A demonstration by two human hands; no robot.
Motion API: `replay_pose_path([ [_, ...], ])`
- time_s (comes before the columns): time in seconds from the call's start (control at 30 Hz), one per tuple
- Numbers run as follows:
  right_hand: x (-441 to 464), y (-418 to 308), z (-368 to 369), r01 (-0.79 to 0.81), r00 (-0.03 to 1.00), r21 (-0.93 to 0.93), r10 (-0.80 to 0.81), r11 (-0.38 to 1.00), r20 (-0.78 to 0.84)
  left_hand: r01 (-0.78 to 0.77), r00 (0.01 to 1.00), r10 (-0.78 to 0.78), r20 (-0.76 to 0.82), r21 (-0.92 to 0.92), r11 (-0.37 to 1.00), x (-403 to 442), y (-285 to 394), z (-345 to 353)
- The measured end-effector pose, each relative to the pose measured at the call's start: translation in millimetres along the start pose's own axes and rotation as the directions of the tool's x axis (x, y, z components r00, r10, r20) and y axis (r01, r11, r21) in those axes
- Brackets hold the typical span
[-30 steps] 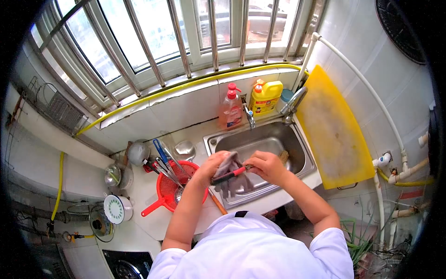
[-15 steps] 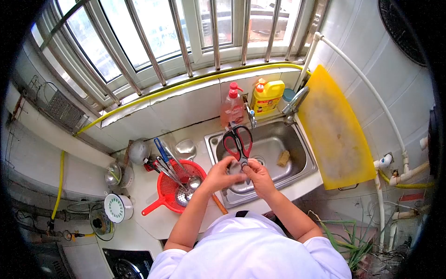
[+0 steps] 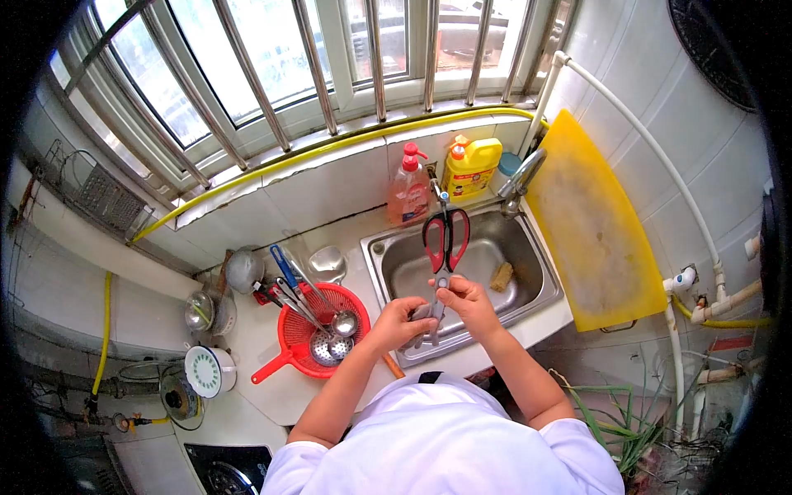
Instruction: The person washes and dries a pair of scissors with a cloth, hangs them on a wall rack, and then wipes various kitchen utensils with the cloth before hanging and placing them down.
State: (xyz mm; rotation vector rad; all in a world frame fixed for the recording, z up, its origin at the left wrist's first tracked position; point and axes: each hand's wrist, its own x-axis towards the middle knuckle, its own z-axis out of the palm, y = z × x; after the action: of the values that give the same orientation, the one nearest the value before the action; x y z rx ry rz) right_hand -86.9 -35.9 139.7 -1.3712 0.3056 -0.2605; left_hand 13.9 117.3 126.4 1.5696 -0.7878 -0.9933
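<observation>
Over the sink (image 3: 540,297) I hold a pair of scissors (image 3: 446,239) with black and red handles, the handles pointing away from me and the blades towards me. My right hand (image 3: 469,307) is closed on them near the pivot, thumb on top. My left hand (image 3: 399,325) is closed at the blades, its fingertips pinching them from the left side. A greyish piece shows at these fingertips; whether it is part of a blade or something else I cannot tell. A tan sponge (image 3: 501,277) lies in the basin beyond my right hand.
Left of the sink, a red colander (image 3: 290,337) holds ladles and other utensils. Behind the basin stand a pink pump bottle (image 3: 408,194), a yellow detergent jug (image 3: 472,169) and the faucet (image 3: 523,175). A yellow board (image 3: 590,231) leans at the right. A stove (image 3: 227,466) is lower left.
The scissors have shifted slightly right and turned more upright. My left hand has moved slightly down and its blurred fingers have come together on the blades. My right hand has moved slightly up.
</observation>
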Motion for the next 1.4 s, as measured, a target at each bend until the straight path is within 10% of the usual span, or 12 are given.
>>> replay_pose_path([
  [0.2,4.4,6.6,-15.1,0.056,0.998,-0.217,-0.060,0.975,-0.016,-0.026,1.000,0.026,0.003,-0.125,0.992,-2.4,4.2,5.6],
  [0.37,5.9,14.4,-4.1,-0.069,0.992,0.302,0.099,0.951,-0.083,0.024,0.996,-0.034,-0.083,-0.117,0.993,-0.4,6.1,10.8],
  [0.57,6.0,17.5,-5.7,-0.137,0.989,0.366,0.149,0.920,-0.005,0.107,0.993,-0.118,-0.002,-0.420,0.901,-1.2,8.8,10.5],
  [1.13,3.3,2.2,-12.2,-0.236,0.960,0.084,0.219,0.968,0.176,0.225,0.973,-0.178,0.148,-0.416,0.881,-12.1,11.9,-8.1],
  [1.27,5.9,12.1,-10.5,-0.233,0.972,0.201,0.221,0.951,0.080,0.059,0.984,-0.128,-0.124,-0.452,0.890,-9.9,-5.3,-8.7],
  [1.4,8.2,7.1,-1.1,-0.187,0.982,0.259,0.186,0.948,0.028,-0.200,0.954,-0.058,-0.295,-0.767,0.610,-12.6,26.8,-21.5],
])
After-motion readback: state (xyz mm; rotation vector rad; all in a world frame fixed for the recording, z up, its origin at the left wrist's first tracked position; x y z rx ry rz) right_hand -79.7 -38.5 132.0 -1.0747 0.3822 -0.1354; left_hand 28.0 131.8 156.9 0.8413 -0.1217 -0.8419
